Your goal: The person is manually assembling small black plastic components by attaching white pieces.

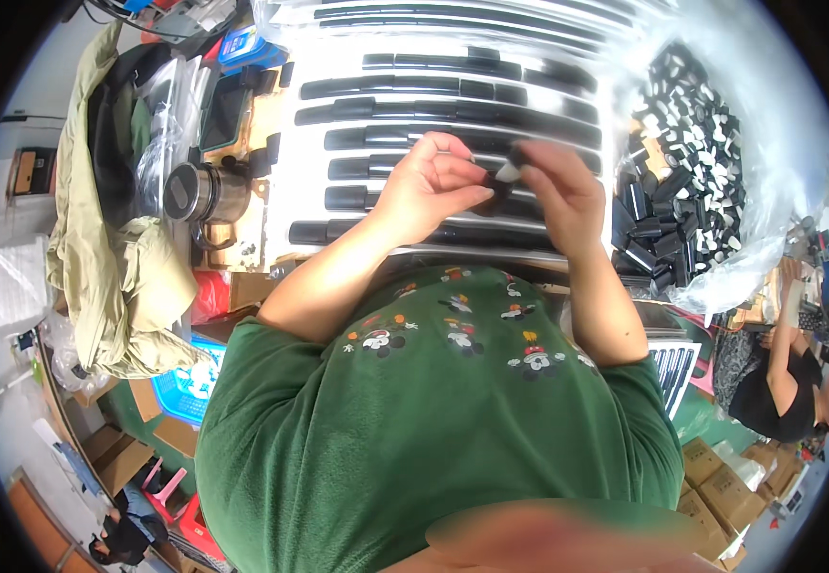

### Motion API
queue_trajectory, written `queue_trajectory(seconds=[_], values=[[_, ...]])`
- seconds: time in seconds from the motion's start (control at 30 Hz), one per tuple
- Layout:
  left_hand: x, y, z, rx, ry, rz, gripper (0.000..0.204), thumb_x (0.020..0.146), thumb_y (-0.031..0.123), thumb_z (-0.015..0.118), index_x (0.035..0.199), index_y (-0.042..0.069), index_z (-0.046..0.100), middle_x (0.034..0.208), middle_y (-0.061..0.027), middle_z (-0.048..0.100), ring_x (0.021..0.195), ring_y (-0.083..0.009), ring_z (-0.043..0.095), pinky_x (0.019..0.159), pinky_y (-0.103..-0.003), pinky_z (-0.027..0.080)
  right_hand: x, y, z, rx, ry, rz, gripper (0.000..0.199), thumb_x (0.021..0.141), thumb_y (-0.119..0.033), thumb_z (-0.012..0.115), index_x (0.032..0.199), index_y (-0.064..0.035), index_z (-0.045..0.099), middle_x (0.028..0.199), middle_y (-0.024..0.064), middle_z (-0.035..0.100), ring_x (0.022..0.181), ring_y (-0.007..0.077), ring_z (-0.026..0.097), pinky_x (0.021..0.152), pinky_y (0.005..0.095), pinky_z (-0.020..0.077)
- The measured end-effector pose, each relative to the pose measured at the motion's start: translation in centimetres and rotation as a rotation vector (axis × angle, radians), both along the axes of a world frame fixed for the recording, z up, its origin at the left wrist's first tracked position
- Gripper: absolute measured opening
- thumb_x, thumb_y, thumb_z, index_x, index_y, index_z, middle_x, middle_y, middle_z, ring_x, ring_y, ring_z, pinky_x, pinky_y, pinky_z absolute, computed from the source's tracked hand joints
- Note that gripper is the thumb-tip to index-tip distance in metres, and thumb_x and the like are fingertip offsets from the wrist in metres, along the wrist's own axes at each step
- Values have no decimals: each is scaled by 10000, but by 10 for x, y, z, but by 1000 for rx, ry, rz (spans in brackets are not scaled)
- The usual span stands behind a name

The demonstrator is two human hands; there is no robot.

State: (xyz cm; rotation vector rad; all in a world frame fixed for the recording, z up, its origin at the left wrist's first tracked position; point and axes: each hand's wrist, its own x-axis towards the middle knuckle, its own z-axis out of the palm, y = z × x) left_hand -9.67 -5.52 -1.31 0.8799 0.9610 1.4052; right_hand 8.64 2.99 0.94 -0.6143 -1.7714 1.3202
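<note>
Both hands meet over a white tray (608,220) with rows of slim black tubes (433,111). My left hand (426,187) is closed in a pinch, thumb toward fingertips, by a small dark piece whose kind I cannot make out. Just beside it, my right hand (565,189), partly smeared by motion, pinches a small black piece with a white end (508,173). The two hands' fingertips are close together, a little apart. Some tubes under the hands are hidden.
A heap of small black and white pieces (691,134) lies in clear plastic (767,181) on the right. At left are a metal cup (206,196), a phone (224,113) and a beige jacket (99,277). Another person (782,387) sits at far right; cardboard boxes (724,482) stand below.
</note>
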Motion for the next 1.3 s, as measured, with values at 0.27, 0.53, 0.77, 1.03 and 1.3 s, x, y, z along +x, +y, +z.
queue_trajectory(seconds=[0.27,0.53,0.77,1.03,1.3], values=[[7,-6,-11,-82,-396,-32,310,818,-84,588,1031,88,444,956,-117,638,846,-149,633,711,-245,520,-7,-16,11,456,-239,89,750,550,-146,839,1215,-37,510,1195,144,543,1089,290,534,903,358,448],[13,-25,-4,-110,-340,109,299,802,-68,616,1041,52,482,992,-97,625,865,-165,622,708,-277,527,-12,-23,8,599,-399,51,736,515,-215,854,1166,-94,535,1138,109,551,1096,303,504,993,453,362],[-152,-88,-8,-348,582,240,199,839,70,627,1036,38,626,985,-55,627,890,-137,592,818,-270,462,43,12,-5,239,-442,-35,754,654,-195,790,1307,-74,434,1390,100,336,1273,247,358,1032,403,315],[-117,-105,-31,-207,1648,680,314,771,154,695,1013,28,539,971,-187,543,897,-363,543,768,-416,460,70,28,-19,271,-449,-242,454,680,-33,737,1112,-65,603,1229,76,511,1121,197,494,927,292,397],[-107,-47,11,-9,1997,700,222,743,160,705,918,82,591,867,-110,579,810,-308,567,717,-373,449,111,41,-25,107,-359,-392,339,756,-30,697,1083,-38,610,1151,69,557,1030,152,537,862,252,427]])
